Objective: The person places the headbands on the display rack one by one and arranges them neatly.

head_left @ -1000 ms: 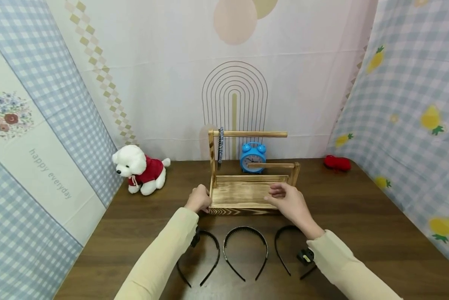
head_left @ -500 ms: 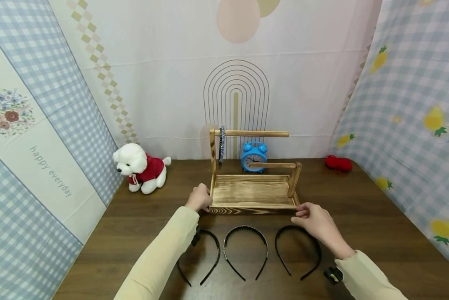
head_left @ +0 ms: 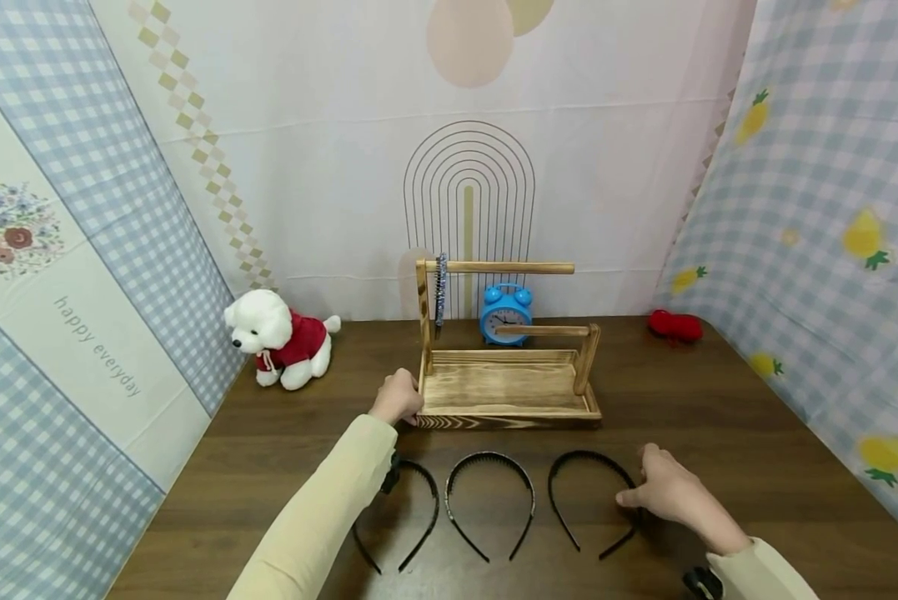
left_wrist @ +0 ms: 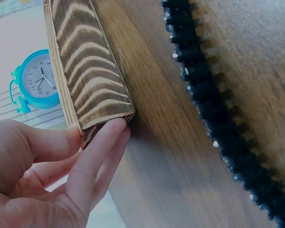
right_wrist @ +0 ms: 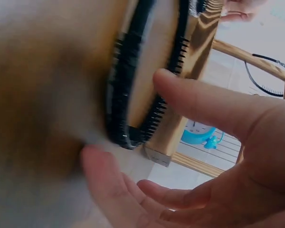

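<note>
L hand (head_left: 398, 397) pinches near-L corner of brown wooden rack (head_left: 509, 422), R hand (head_left: 674, 492) spread w/ nothing gripped by rightmost black arched toothed headband (head_left: 587, 453) flat on brown wood-grain desk (head_left: 231, 500), prob light, springy plastic, best pinched at arc top.

cream-sleeved left arm (head_left: 313, 512) stretched well forward, left hand (head_left: 397, 397) pinching between thumb and fingertips (left_wrist: 115, 128), right arm (head_left: 764, 571) angled inward from the right, right hand (head_left: 669, 487) nearer the person, palm hollowed, thumb spread apart from gently bent fingers (right_wrist: 109, 190)
</note>
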`<state>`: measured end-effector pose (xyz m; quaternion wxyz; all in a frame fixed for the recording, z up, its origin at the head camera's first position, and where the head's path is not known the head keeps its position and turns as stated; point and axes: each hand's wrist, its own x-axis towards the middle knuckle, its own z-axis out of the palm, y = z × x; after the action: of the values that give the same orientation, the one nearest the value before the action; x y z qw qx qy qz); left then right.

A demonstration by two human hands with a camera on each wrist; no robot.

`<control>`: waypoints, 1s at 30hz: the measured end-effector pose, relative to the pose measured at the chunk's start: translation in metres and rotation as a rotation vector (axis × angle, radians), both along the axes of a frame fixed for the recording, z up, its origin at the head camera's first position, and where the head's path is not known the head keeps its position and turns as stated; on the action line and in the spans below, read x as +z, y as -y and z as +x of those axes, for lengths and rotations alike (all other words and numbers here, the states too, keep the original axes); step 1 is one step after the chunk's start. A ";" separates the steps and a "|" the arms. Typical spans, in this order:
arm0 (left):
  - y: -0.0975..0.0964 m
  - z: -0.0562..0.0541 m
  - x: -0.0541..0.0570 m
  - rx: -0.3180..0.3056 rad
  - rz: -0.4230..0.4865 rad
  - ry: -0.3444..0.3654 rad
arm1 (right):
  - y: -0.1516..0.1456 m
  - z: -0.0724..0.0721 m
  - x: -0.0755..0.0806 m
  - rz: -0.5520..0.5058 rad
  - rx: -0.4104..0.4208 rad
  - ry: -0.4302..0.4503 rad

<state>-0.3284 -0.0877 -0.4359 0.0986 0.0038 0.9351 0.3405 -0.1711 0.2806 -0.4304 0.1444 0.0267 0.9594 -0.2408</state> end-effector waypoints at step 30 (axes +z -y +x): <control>-0.002 0.006 0.003 -0.016 -0.008 -0.001 | -0.038 0.008 -0.018 -1.134 -0.034 0.309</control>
<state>-0.3229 -0.0862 -0.4328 0.1008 0.0110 0.9363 0.3361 -0.1633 0.3188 -0.4486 0.2703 -0.0044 0.6480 -0.7120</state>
